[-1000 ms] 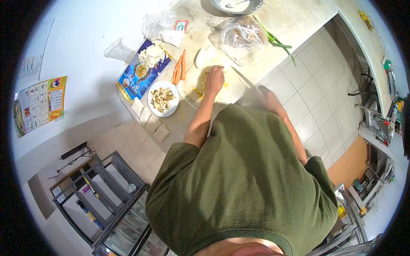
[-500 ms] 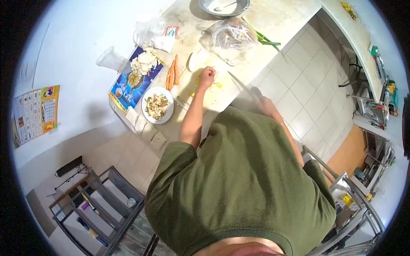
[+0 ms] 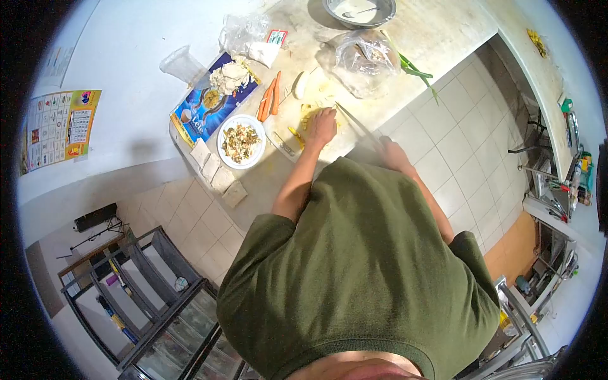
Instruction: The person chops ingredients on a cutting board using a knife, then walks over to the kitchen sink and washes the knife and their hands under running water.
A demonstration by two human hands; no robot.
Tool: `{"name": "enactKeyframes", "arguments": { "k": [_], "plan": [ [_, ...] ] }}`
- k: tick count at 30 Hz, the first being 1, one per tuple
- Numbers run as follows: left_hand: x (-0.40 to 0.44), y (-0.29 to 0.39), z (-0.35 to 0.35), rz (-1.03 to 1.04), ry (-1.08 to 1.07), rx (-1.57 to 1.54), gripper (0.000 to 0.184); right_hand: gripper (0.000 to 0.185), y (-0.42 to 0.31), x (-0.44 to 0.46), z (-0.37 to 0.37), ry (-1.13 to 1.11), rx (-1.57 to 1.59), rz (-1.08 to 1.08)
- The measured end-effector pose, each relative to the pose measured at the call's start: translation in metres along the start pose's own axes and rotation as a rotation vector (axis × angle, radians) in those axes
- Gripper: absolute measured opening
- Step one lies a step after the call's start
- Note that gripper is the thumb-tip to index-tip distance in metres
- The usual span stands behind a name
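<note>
My right hand [image 3: 394, 154] is wrapped round the dark handle of a long knife [image 3: 356, 122], whose blade points toward the yellow pieces on the table. Beside the blade tip, my left hand [image 3: 323, 126] rests with its fingers curled down over yellow cut pieces [image 3: 309, 115]; whatever lies beneath the fingers is hidden. Just beyond it is a pale, whitish vegetable piece [image 3: 301, 85]. Two orange carrots [image 3: 270, 99] lie to the left. A white plate [image 3: 223, 143] holds a chopped mixture.
A blue packet [image 3: 204, 112] bears pale shredded food. Pale squares [image 3: 210, 166] line the table's left edge. Behind are clear plastic bags [image 3: 364, 60], a metal bowl [image 3: 390, 15] with white contents and a spoon, and green stalks [image 3: 415, 68]. A dark shelf rack [image 3: 166, 316] stands lower left.
The view has shifted back after swinging slightly. My left hand has come closer to the table's near edge, fingers lower over the yellow pieces. My right hand still holds the knife.
</note>
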State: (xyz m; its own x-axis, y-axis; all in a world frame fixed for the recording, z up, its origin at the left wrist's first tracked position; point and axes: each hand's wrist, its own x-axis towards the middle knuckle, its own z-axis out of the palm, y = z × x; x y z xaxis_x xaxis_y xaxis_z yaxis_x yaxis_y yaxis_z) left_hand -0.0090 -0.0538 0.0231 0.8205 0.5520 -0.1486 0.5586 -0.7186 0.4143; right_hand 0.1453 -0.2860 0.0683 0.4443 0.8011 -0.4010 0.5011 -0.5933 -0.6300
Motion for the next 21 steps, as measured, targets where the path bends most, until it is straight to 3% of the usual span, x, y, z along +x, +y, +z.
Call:
{"name": "enactKeyframes", "arguments": {
  "k": [4, 7, 11, 13, 16, 21],
  "plan": [
    [-0.004, 0.003, 0.015, 0.005, 0.062, 0.066, 0.042, 0.042, 0.005, 0.008, 0.009, -0.003, -0.064, -0.003],
    [-0.001, -0.002, 0.018, 0.025, 0.058, 0.055, 0.043, 0.037, 0.03, 0.024, 0.037, 0.037, -0.195, -0.157],
    [0.002, 0.002, 0.01, -0.007, -0.012, 0.064, 0.044, 0.026, 0.003, 0.024, 0.021, 0.016, -0.272, -0.145],
    [0.002, 0.005, 0.008, -0.024, -0.036, 0.067, 0.045, 0.022, 0.029, 0.055, 0.057, 0.038, -0.347, -0.222],
    [0.002, 0.004, 0.013, -0.023, -0.022, 0.08, 0.045, 0.02, -0.004, 0.038, 0.037, 0.054, -0.364, -0.186],
    [-0.005, 0.006, 0.015, -0.058, -0.034, 0.098, 0.052, 0.026, 0.026, 0.031, 0.018, -0.057, -0.381, -0.029]
  ]
}}
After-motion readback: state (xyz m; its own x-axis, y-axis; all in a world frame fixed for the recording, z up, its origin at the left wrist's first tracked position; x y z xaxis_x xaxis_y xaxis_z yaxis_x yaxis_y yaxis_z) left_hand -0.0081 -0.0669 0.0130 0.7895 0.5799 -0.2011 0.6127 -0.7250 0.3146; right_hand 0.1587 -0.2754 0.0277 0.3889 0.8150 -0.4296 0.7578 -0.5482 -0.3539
